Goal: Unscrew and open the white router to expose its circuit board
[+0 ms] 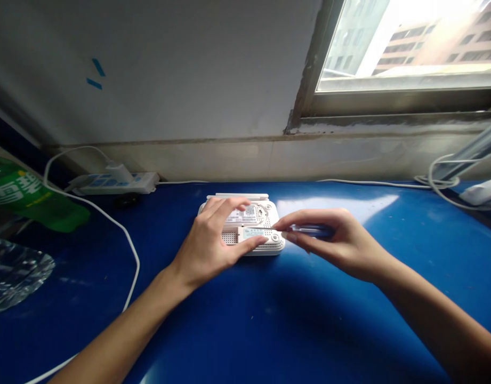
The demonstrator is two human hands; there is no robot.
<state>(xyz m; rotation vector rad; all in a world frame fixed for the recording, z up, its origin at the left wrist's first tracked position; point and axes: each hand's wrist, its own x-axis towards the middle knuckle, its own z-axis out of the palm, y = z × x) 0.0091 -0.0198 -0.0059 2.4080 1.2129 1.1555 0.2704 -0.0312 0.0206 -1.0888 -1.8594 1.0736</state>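
A white router-like device (pixel 274 246) with vent holes and printed labels lies on the blue table (pixel 245 325). My left hand (pixel 213 234) rests over its left side, thumb along the front label and fingers curved over the back part, gripping the device. From the right, my right hand (pixel 337 237) pinches a screwdriver (pixel 312 230) with a clear bluish handle. The thin metal shaft points left and lies nearly flat over the device's label. Whether its tip touches the device cannot be made out.
At the left are a green bottle (pixel 33 197), a clear plastic bottle (pixel 17 272), a power strip (pixel 137 183) with a plug, and a long white cable (pixel 127 234). White cable coils (pixel 439 178) lie at the back right, below a window (pixel 413 48). A wall stands behind the table.
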